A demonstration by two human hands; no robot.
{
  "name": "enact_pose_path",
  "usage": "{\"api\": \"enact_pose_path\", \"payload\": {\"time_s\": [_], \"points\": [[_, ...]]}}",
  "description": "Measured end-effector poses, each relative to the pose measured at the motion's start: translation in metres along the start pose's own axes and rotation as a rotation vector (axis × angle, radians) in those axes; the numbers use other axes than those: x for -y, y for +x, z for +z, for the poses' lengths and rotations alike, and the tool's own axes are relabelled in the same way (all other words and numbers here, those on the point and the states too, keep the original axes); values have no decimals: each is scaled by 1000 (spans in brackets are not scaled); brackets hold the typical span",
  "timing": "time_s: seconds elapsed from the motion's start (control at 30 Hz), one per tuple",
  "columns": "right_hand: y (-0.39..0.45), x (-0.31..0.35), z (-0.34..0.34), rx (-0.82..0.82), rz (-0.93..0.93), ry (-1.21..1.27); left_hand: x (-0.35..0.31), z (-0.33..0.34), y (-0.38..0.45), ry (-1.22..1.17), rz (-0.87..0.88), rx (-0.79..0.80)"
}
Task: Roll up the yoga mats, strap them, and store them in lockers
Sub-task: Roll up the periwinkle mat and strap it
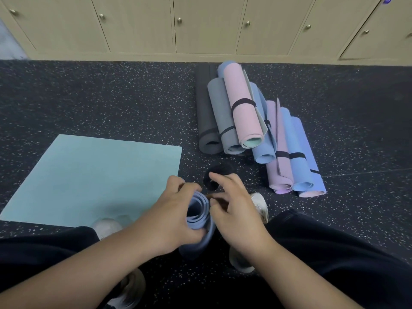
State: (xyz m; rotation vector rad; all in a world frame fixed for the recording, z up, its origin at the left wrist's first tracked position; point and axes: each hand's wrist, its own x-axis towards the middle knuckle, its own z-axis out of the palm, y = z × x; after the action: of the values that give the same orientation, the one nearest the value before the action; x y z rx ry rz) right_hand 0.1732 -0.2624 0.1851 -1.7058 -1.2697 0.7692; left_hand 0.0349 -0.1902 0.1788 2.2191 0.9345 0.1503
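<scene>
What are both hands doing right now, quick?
Left hand: grips the rolled blue foam yoga mat.
Right hand: fingers curled by the black elastic strap; whether it holds the strap cannot be told.

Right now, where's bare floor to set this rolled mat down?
Bare floor lies between the flat teal mat and the lockers, left of the mat pile. Crowded: around the pile and the black straps by your hands.
</scene>
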Motion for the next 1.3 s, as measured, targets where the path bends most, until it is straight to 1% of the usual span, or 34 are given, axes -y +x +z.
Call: {"api": "enact_pose_path", "payload": {"time_s": [0.13,0.17,0.23,0.3,0.37,0.43,0.47,0.57,0.67,0.83,0.93,1.03,1.17,1.3], "points": [[-1,1,2,-8,-14,-13,1,0,1,16,19,-50],[-1,0,2,-11,-18,-22,0,0,1,63,23,-64],[-1,0,2,-41,-41,-88,1,0,1,245,46,-150],[1,-1,-1,-125,-107,-209,1,-3,4,377,29,-188],[4,-1,-5,-217,-167,-279,0,-8,6,420,-40,-89],[6,-1,-8,-252,-186,-269,-1,-14,5,338,-129,23],[5,1,-8,-240,-183,-252,-1,-16,6,270,-155,36],[2,5,-8,-110,-152,-179,-4,-20,5,55,-148,-50],[0,7,-6,0,-166,-131,-6,-19,5,18,-159,-66],[2,4,-6,21,-244,-136,-3,-16,6,13,-111,-65],[2,0,-3,76,-247,-191,-3,-18,6,-9,-68,-45],[4,-2,-7,97,-205,-233,-2,-18,6,-49,-52,-55],[3,0,-11,202,-159,-234,6,-14,7,-149,-47,-18],[4,1,-17,182,-118,-321,5,-12,4,-348,-34,65]]}}
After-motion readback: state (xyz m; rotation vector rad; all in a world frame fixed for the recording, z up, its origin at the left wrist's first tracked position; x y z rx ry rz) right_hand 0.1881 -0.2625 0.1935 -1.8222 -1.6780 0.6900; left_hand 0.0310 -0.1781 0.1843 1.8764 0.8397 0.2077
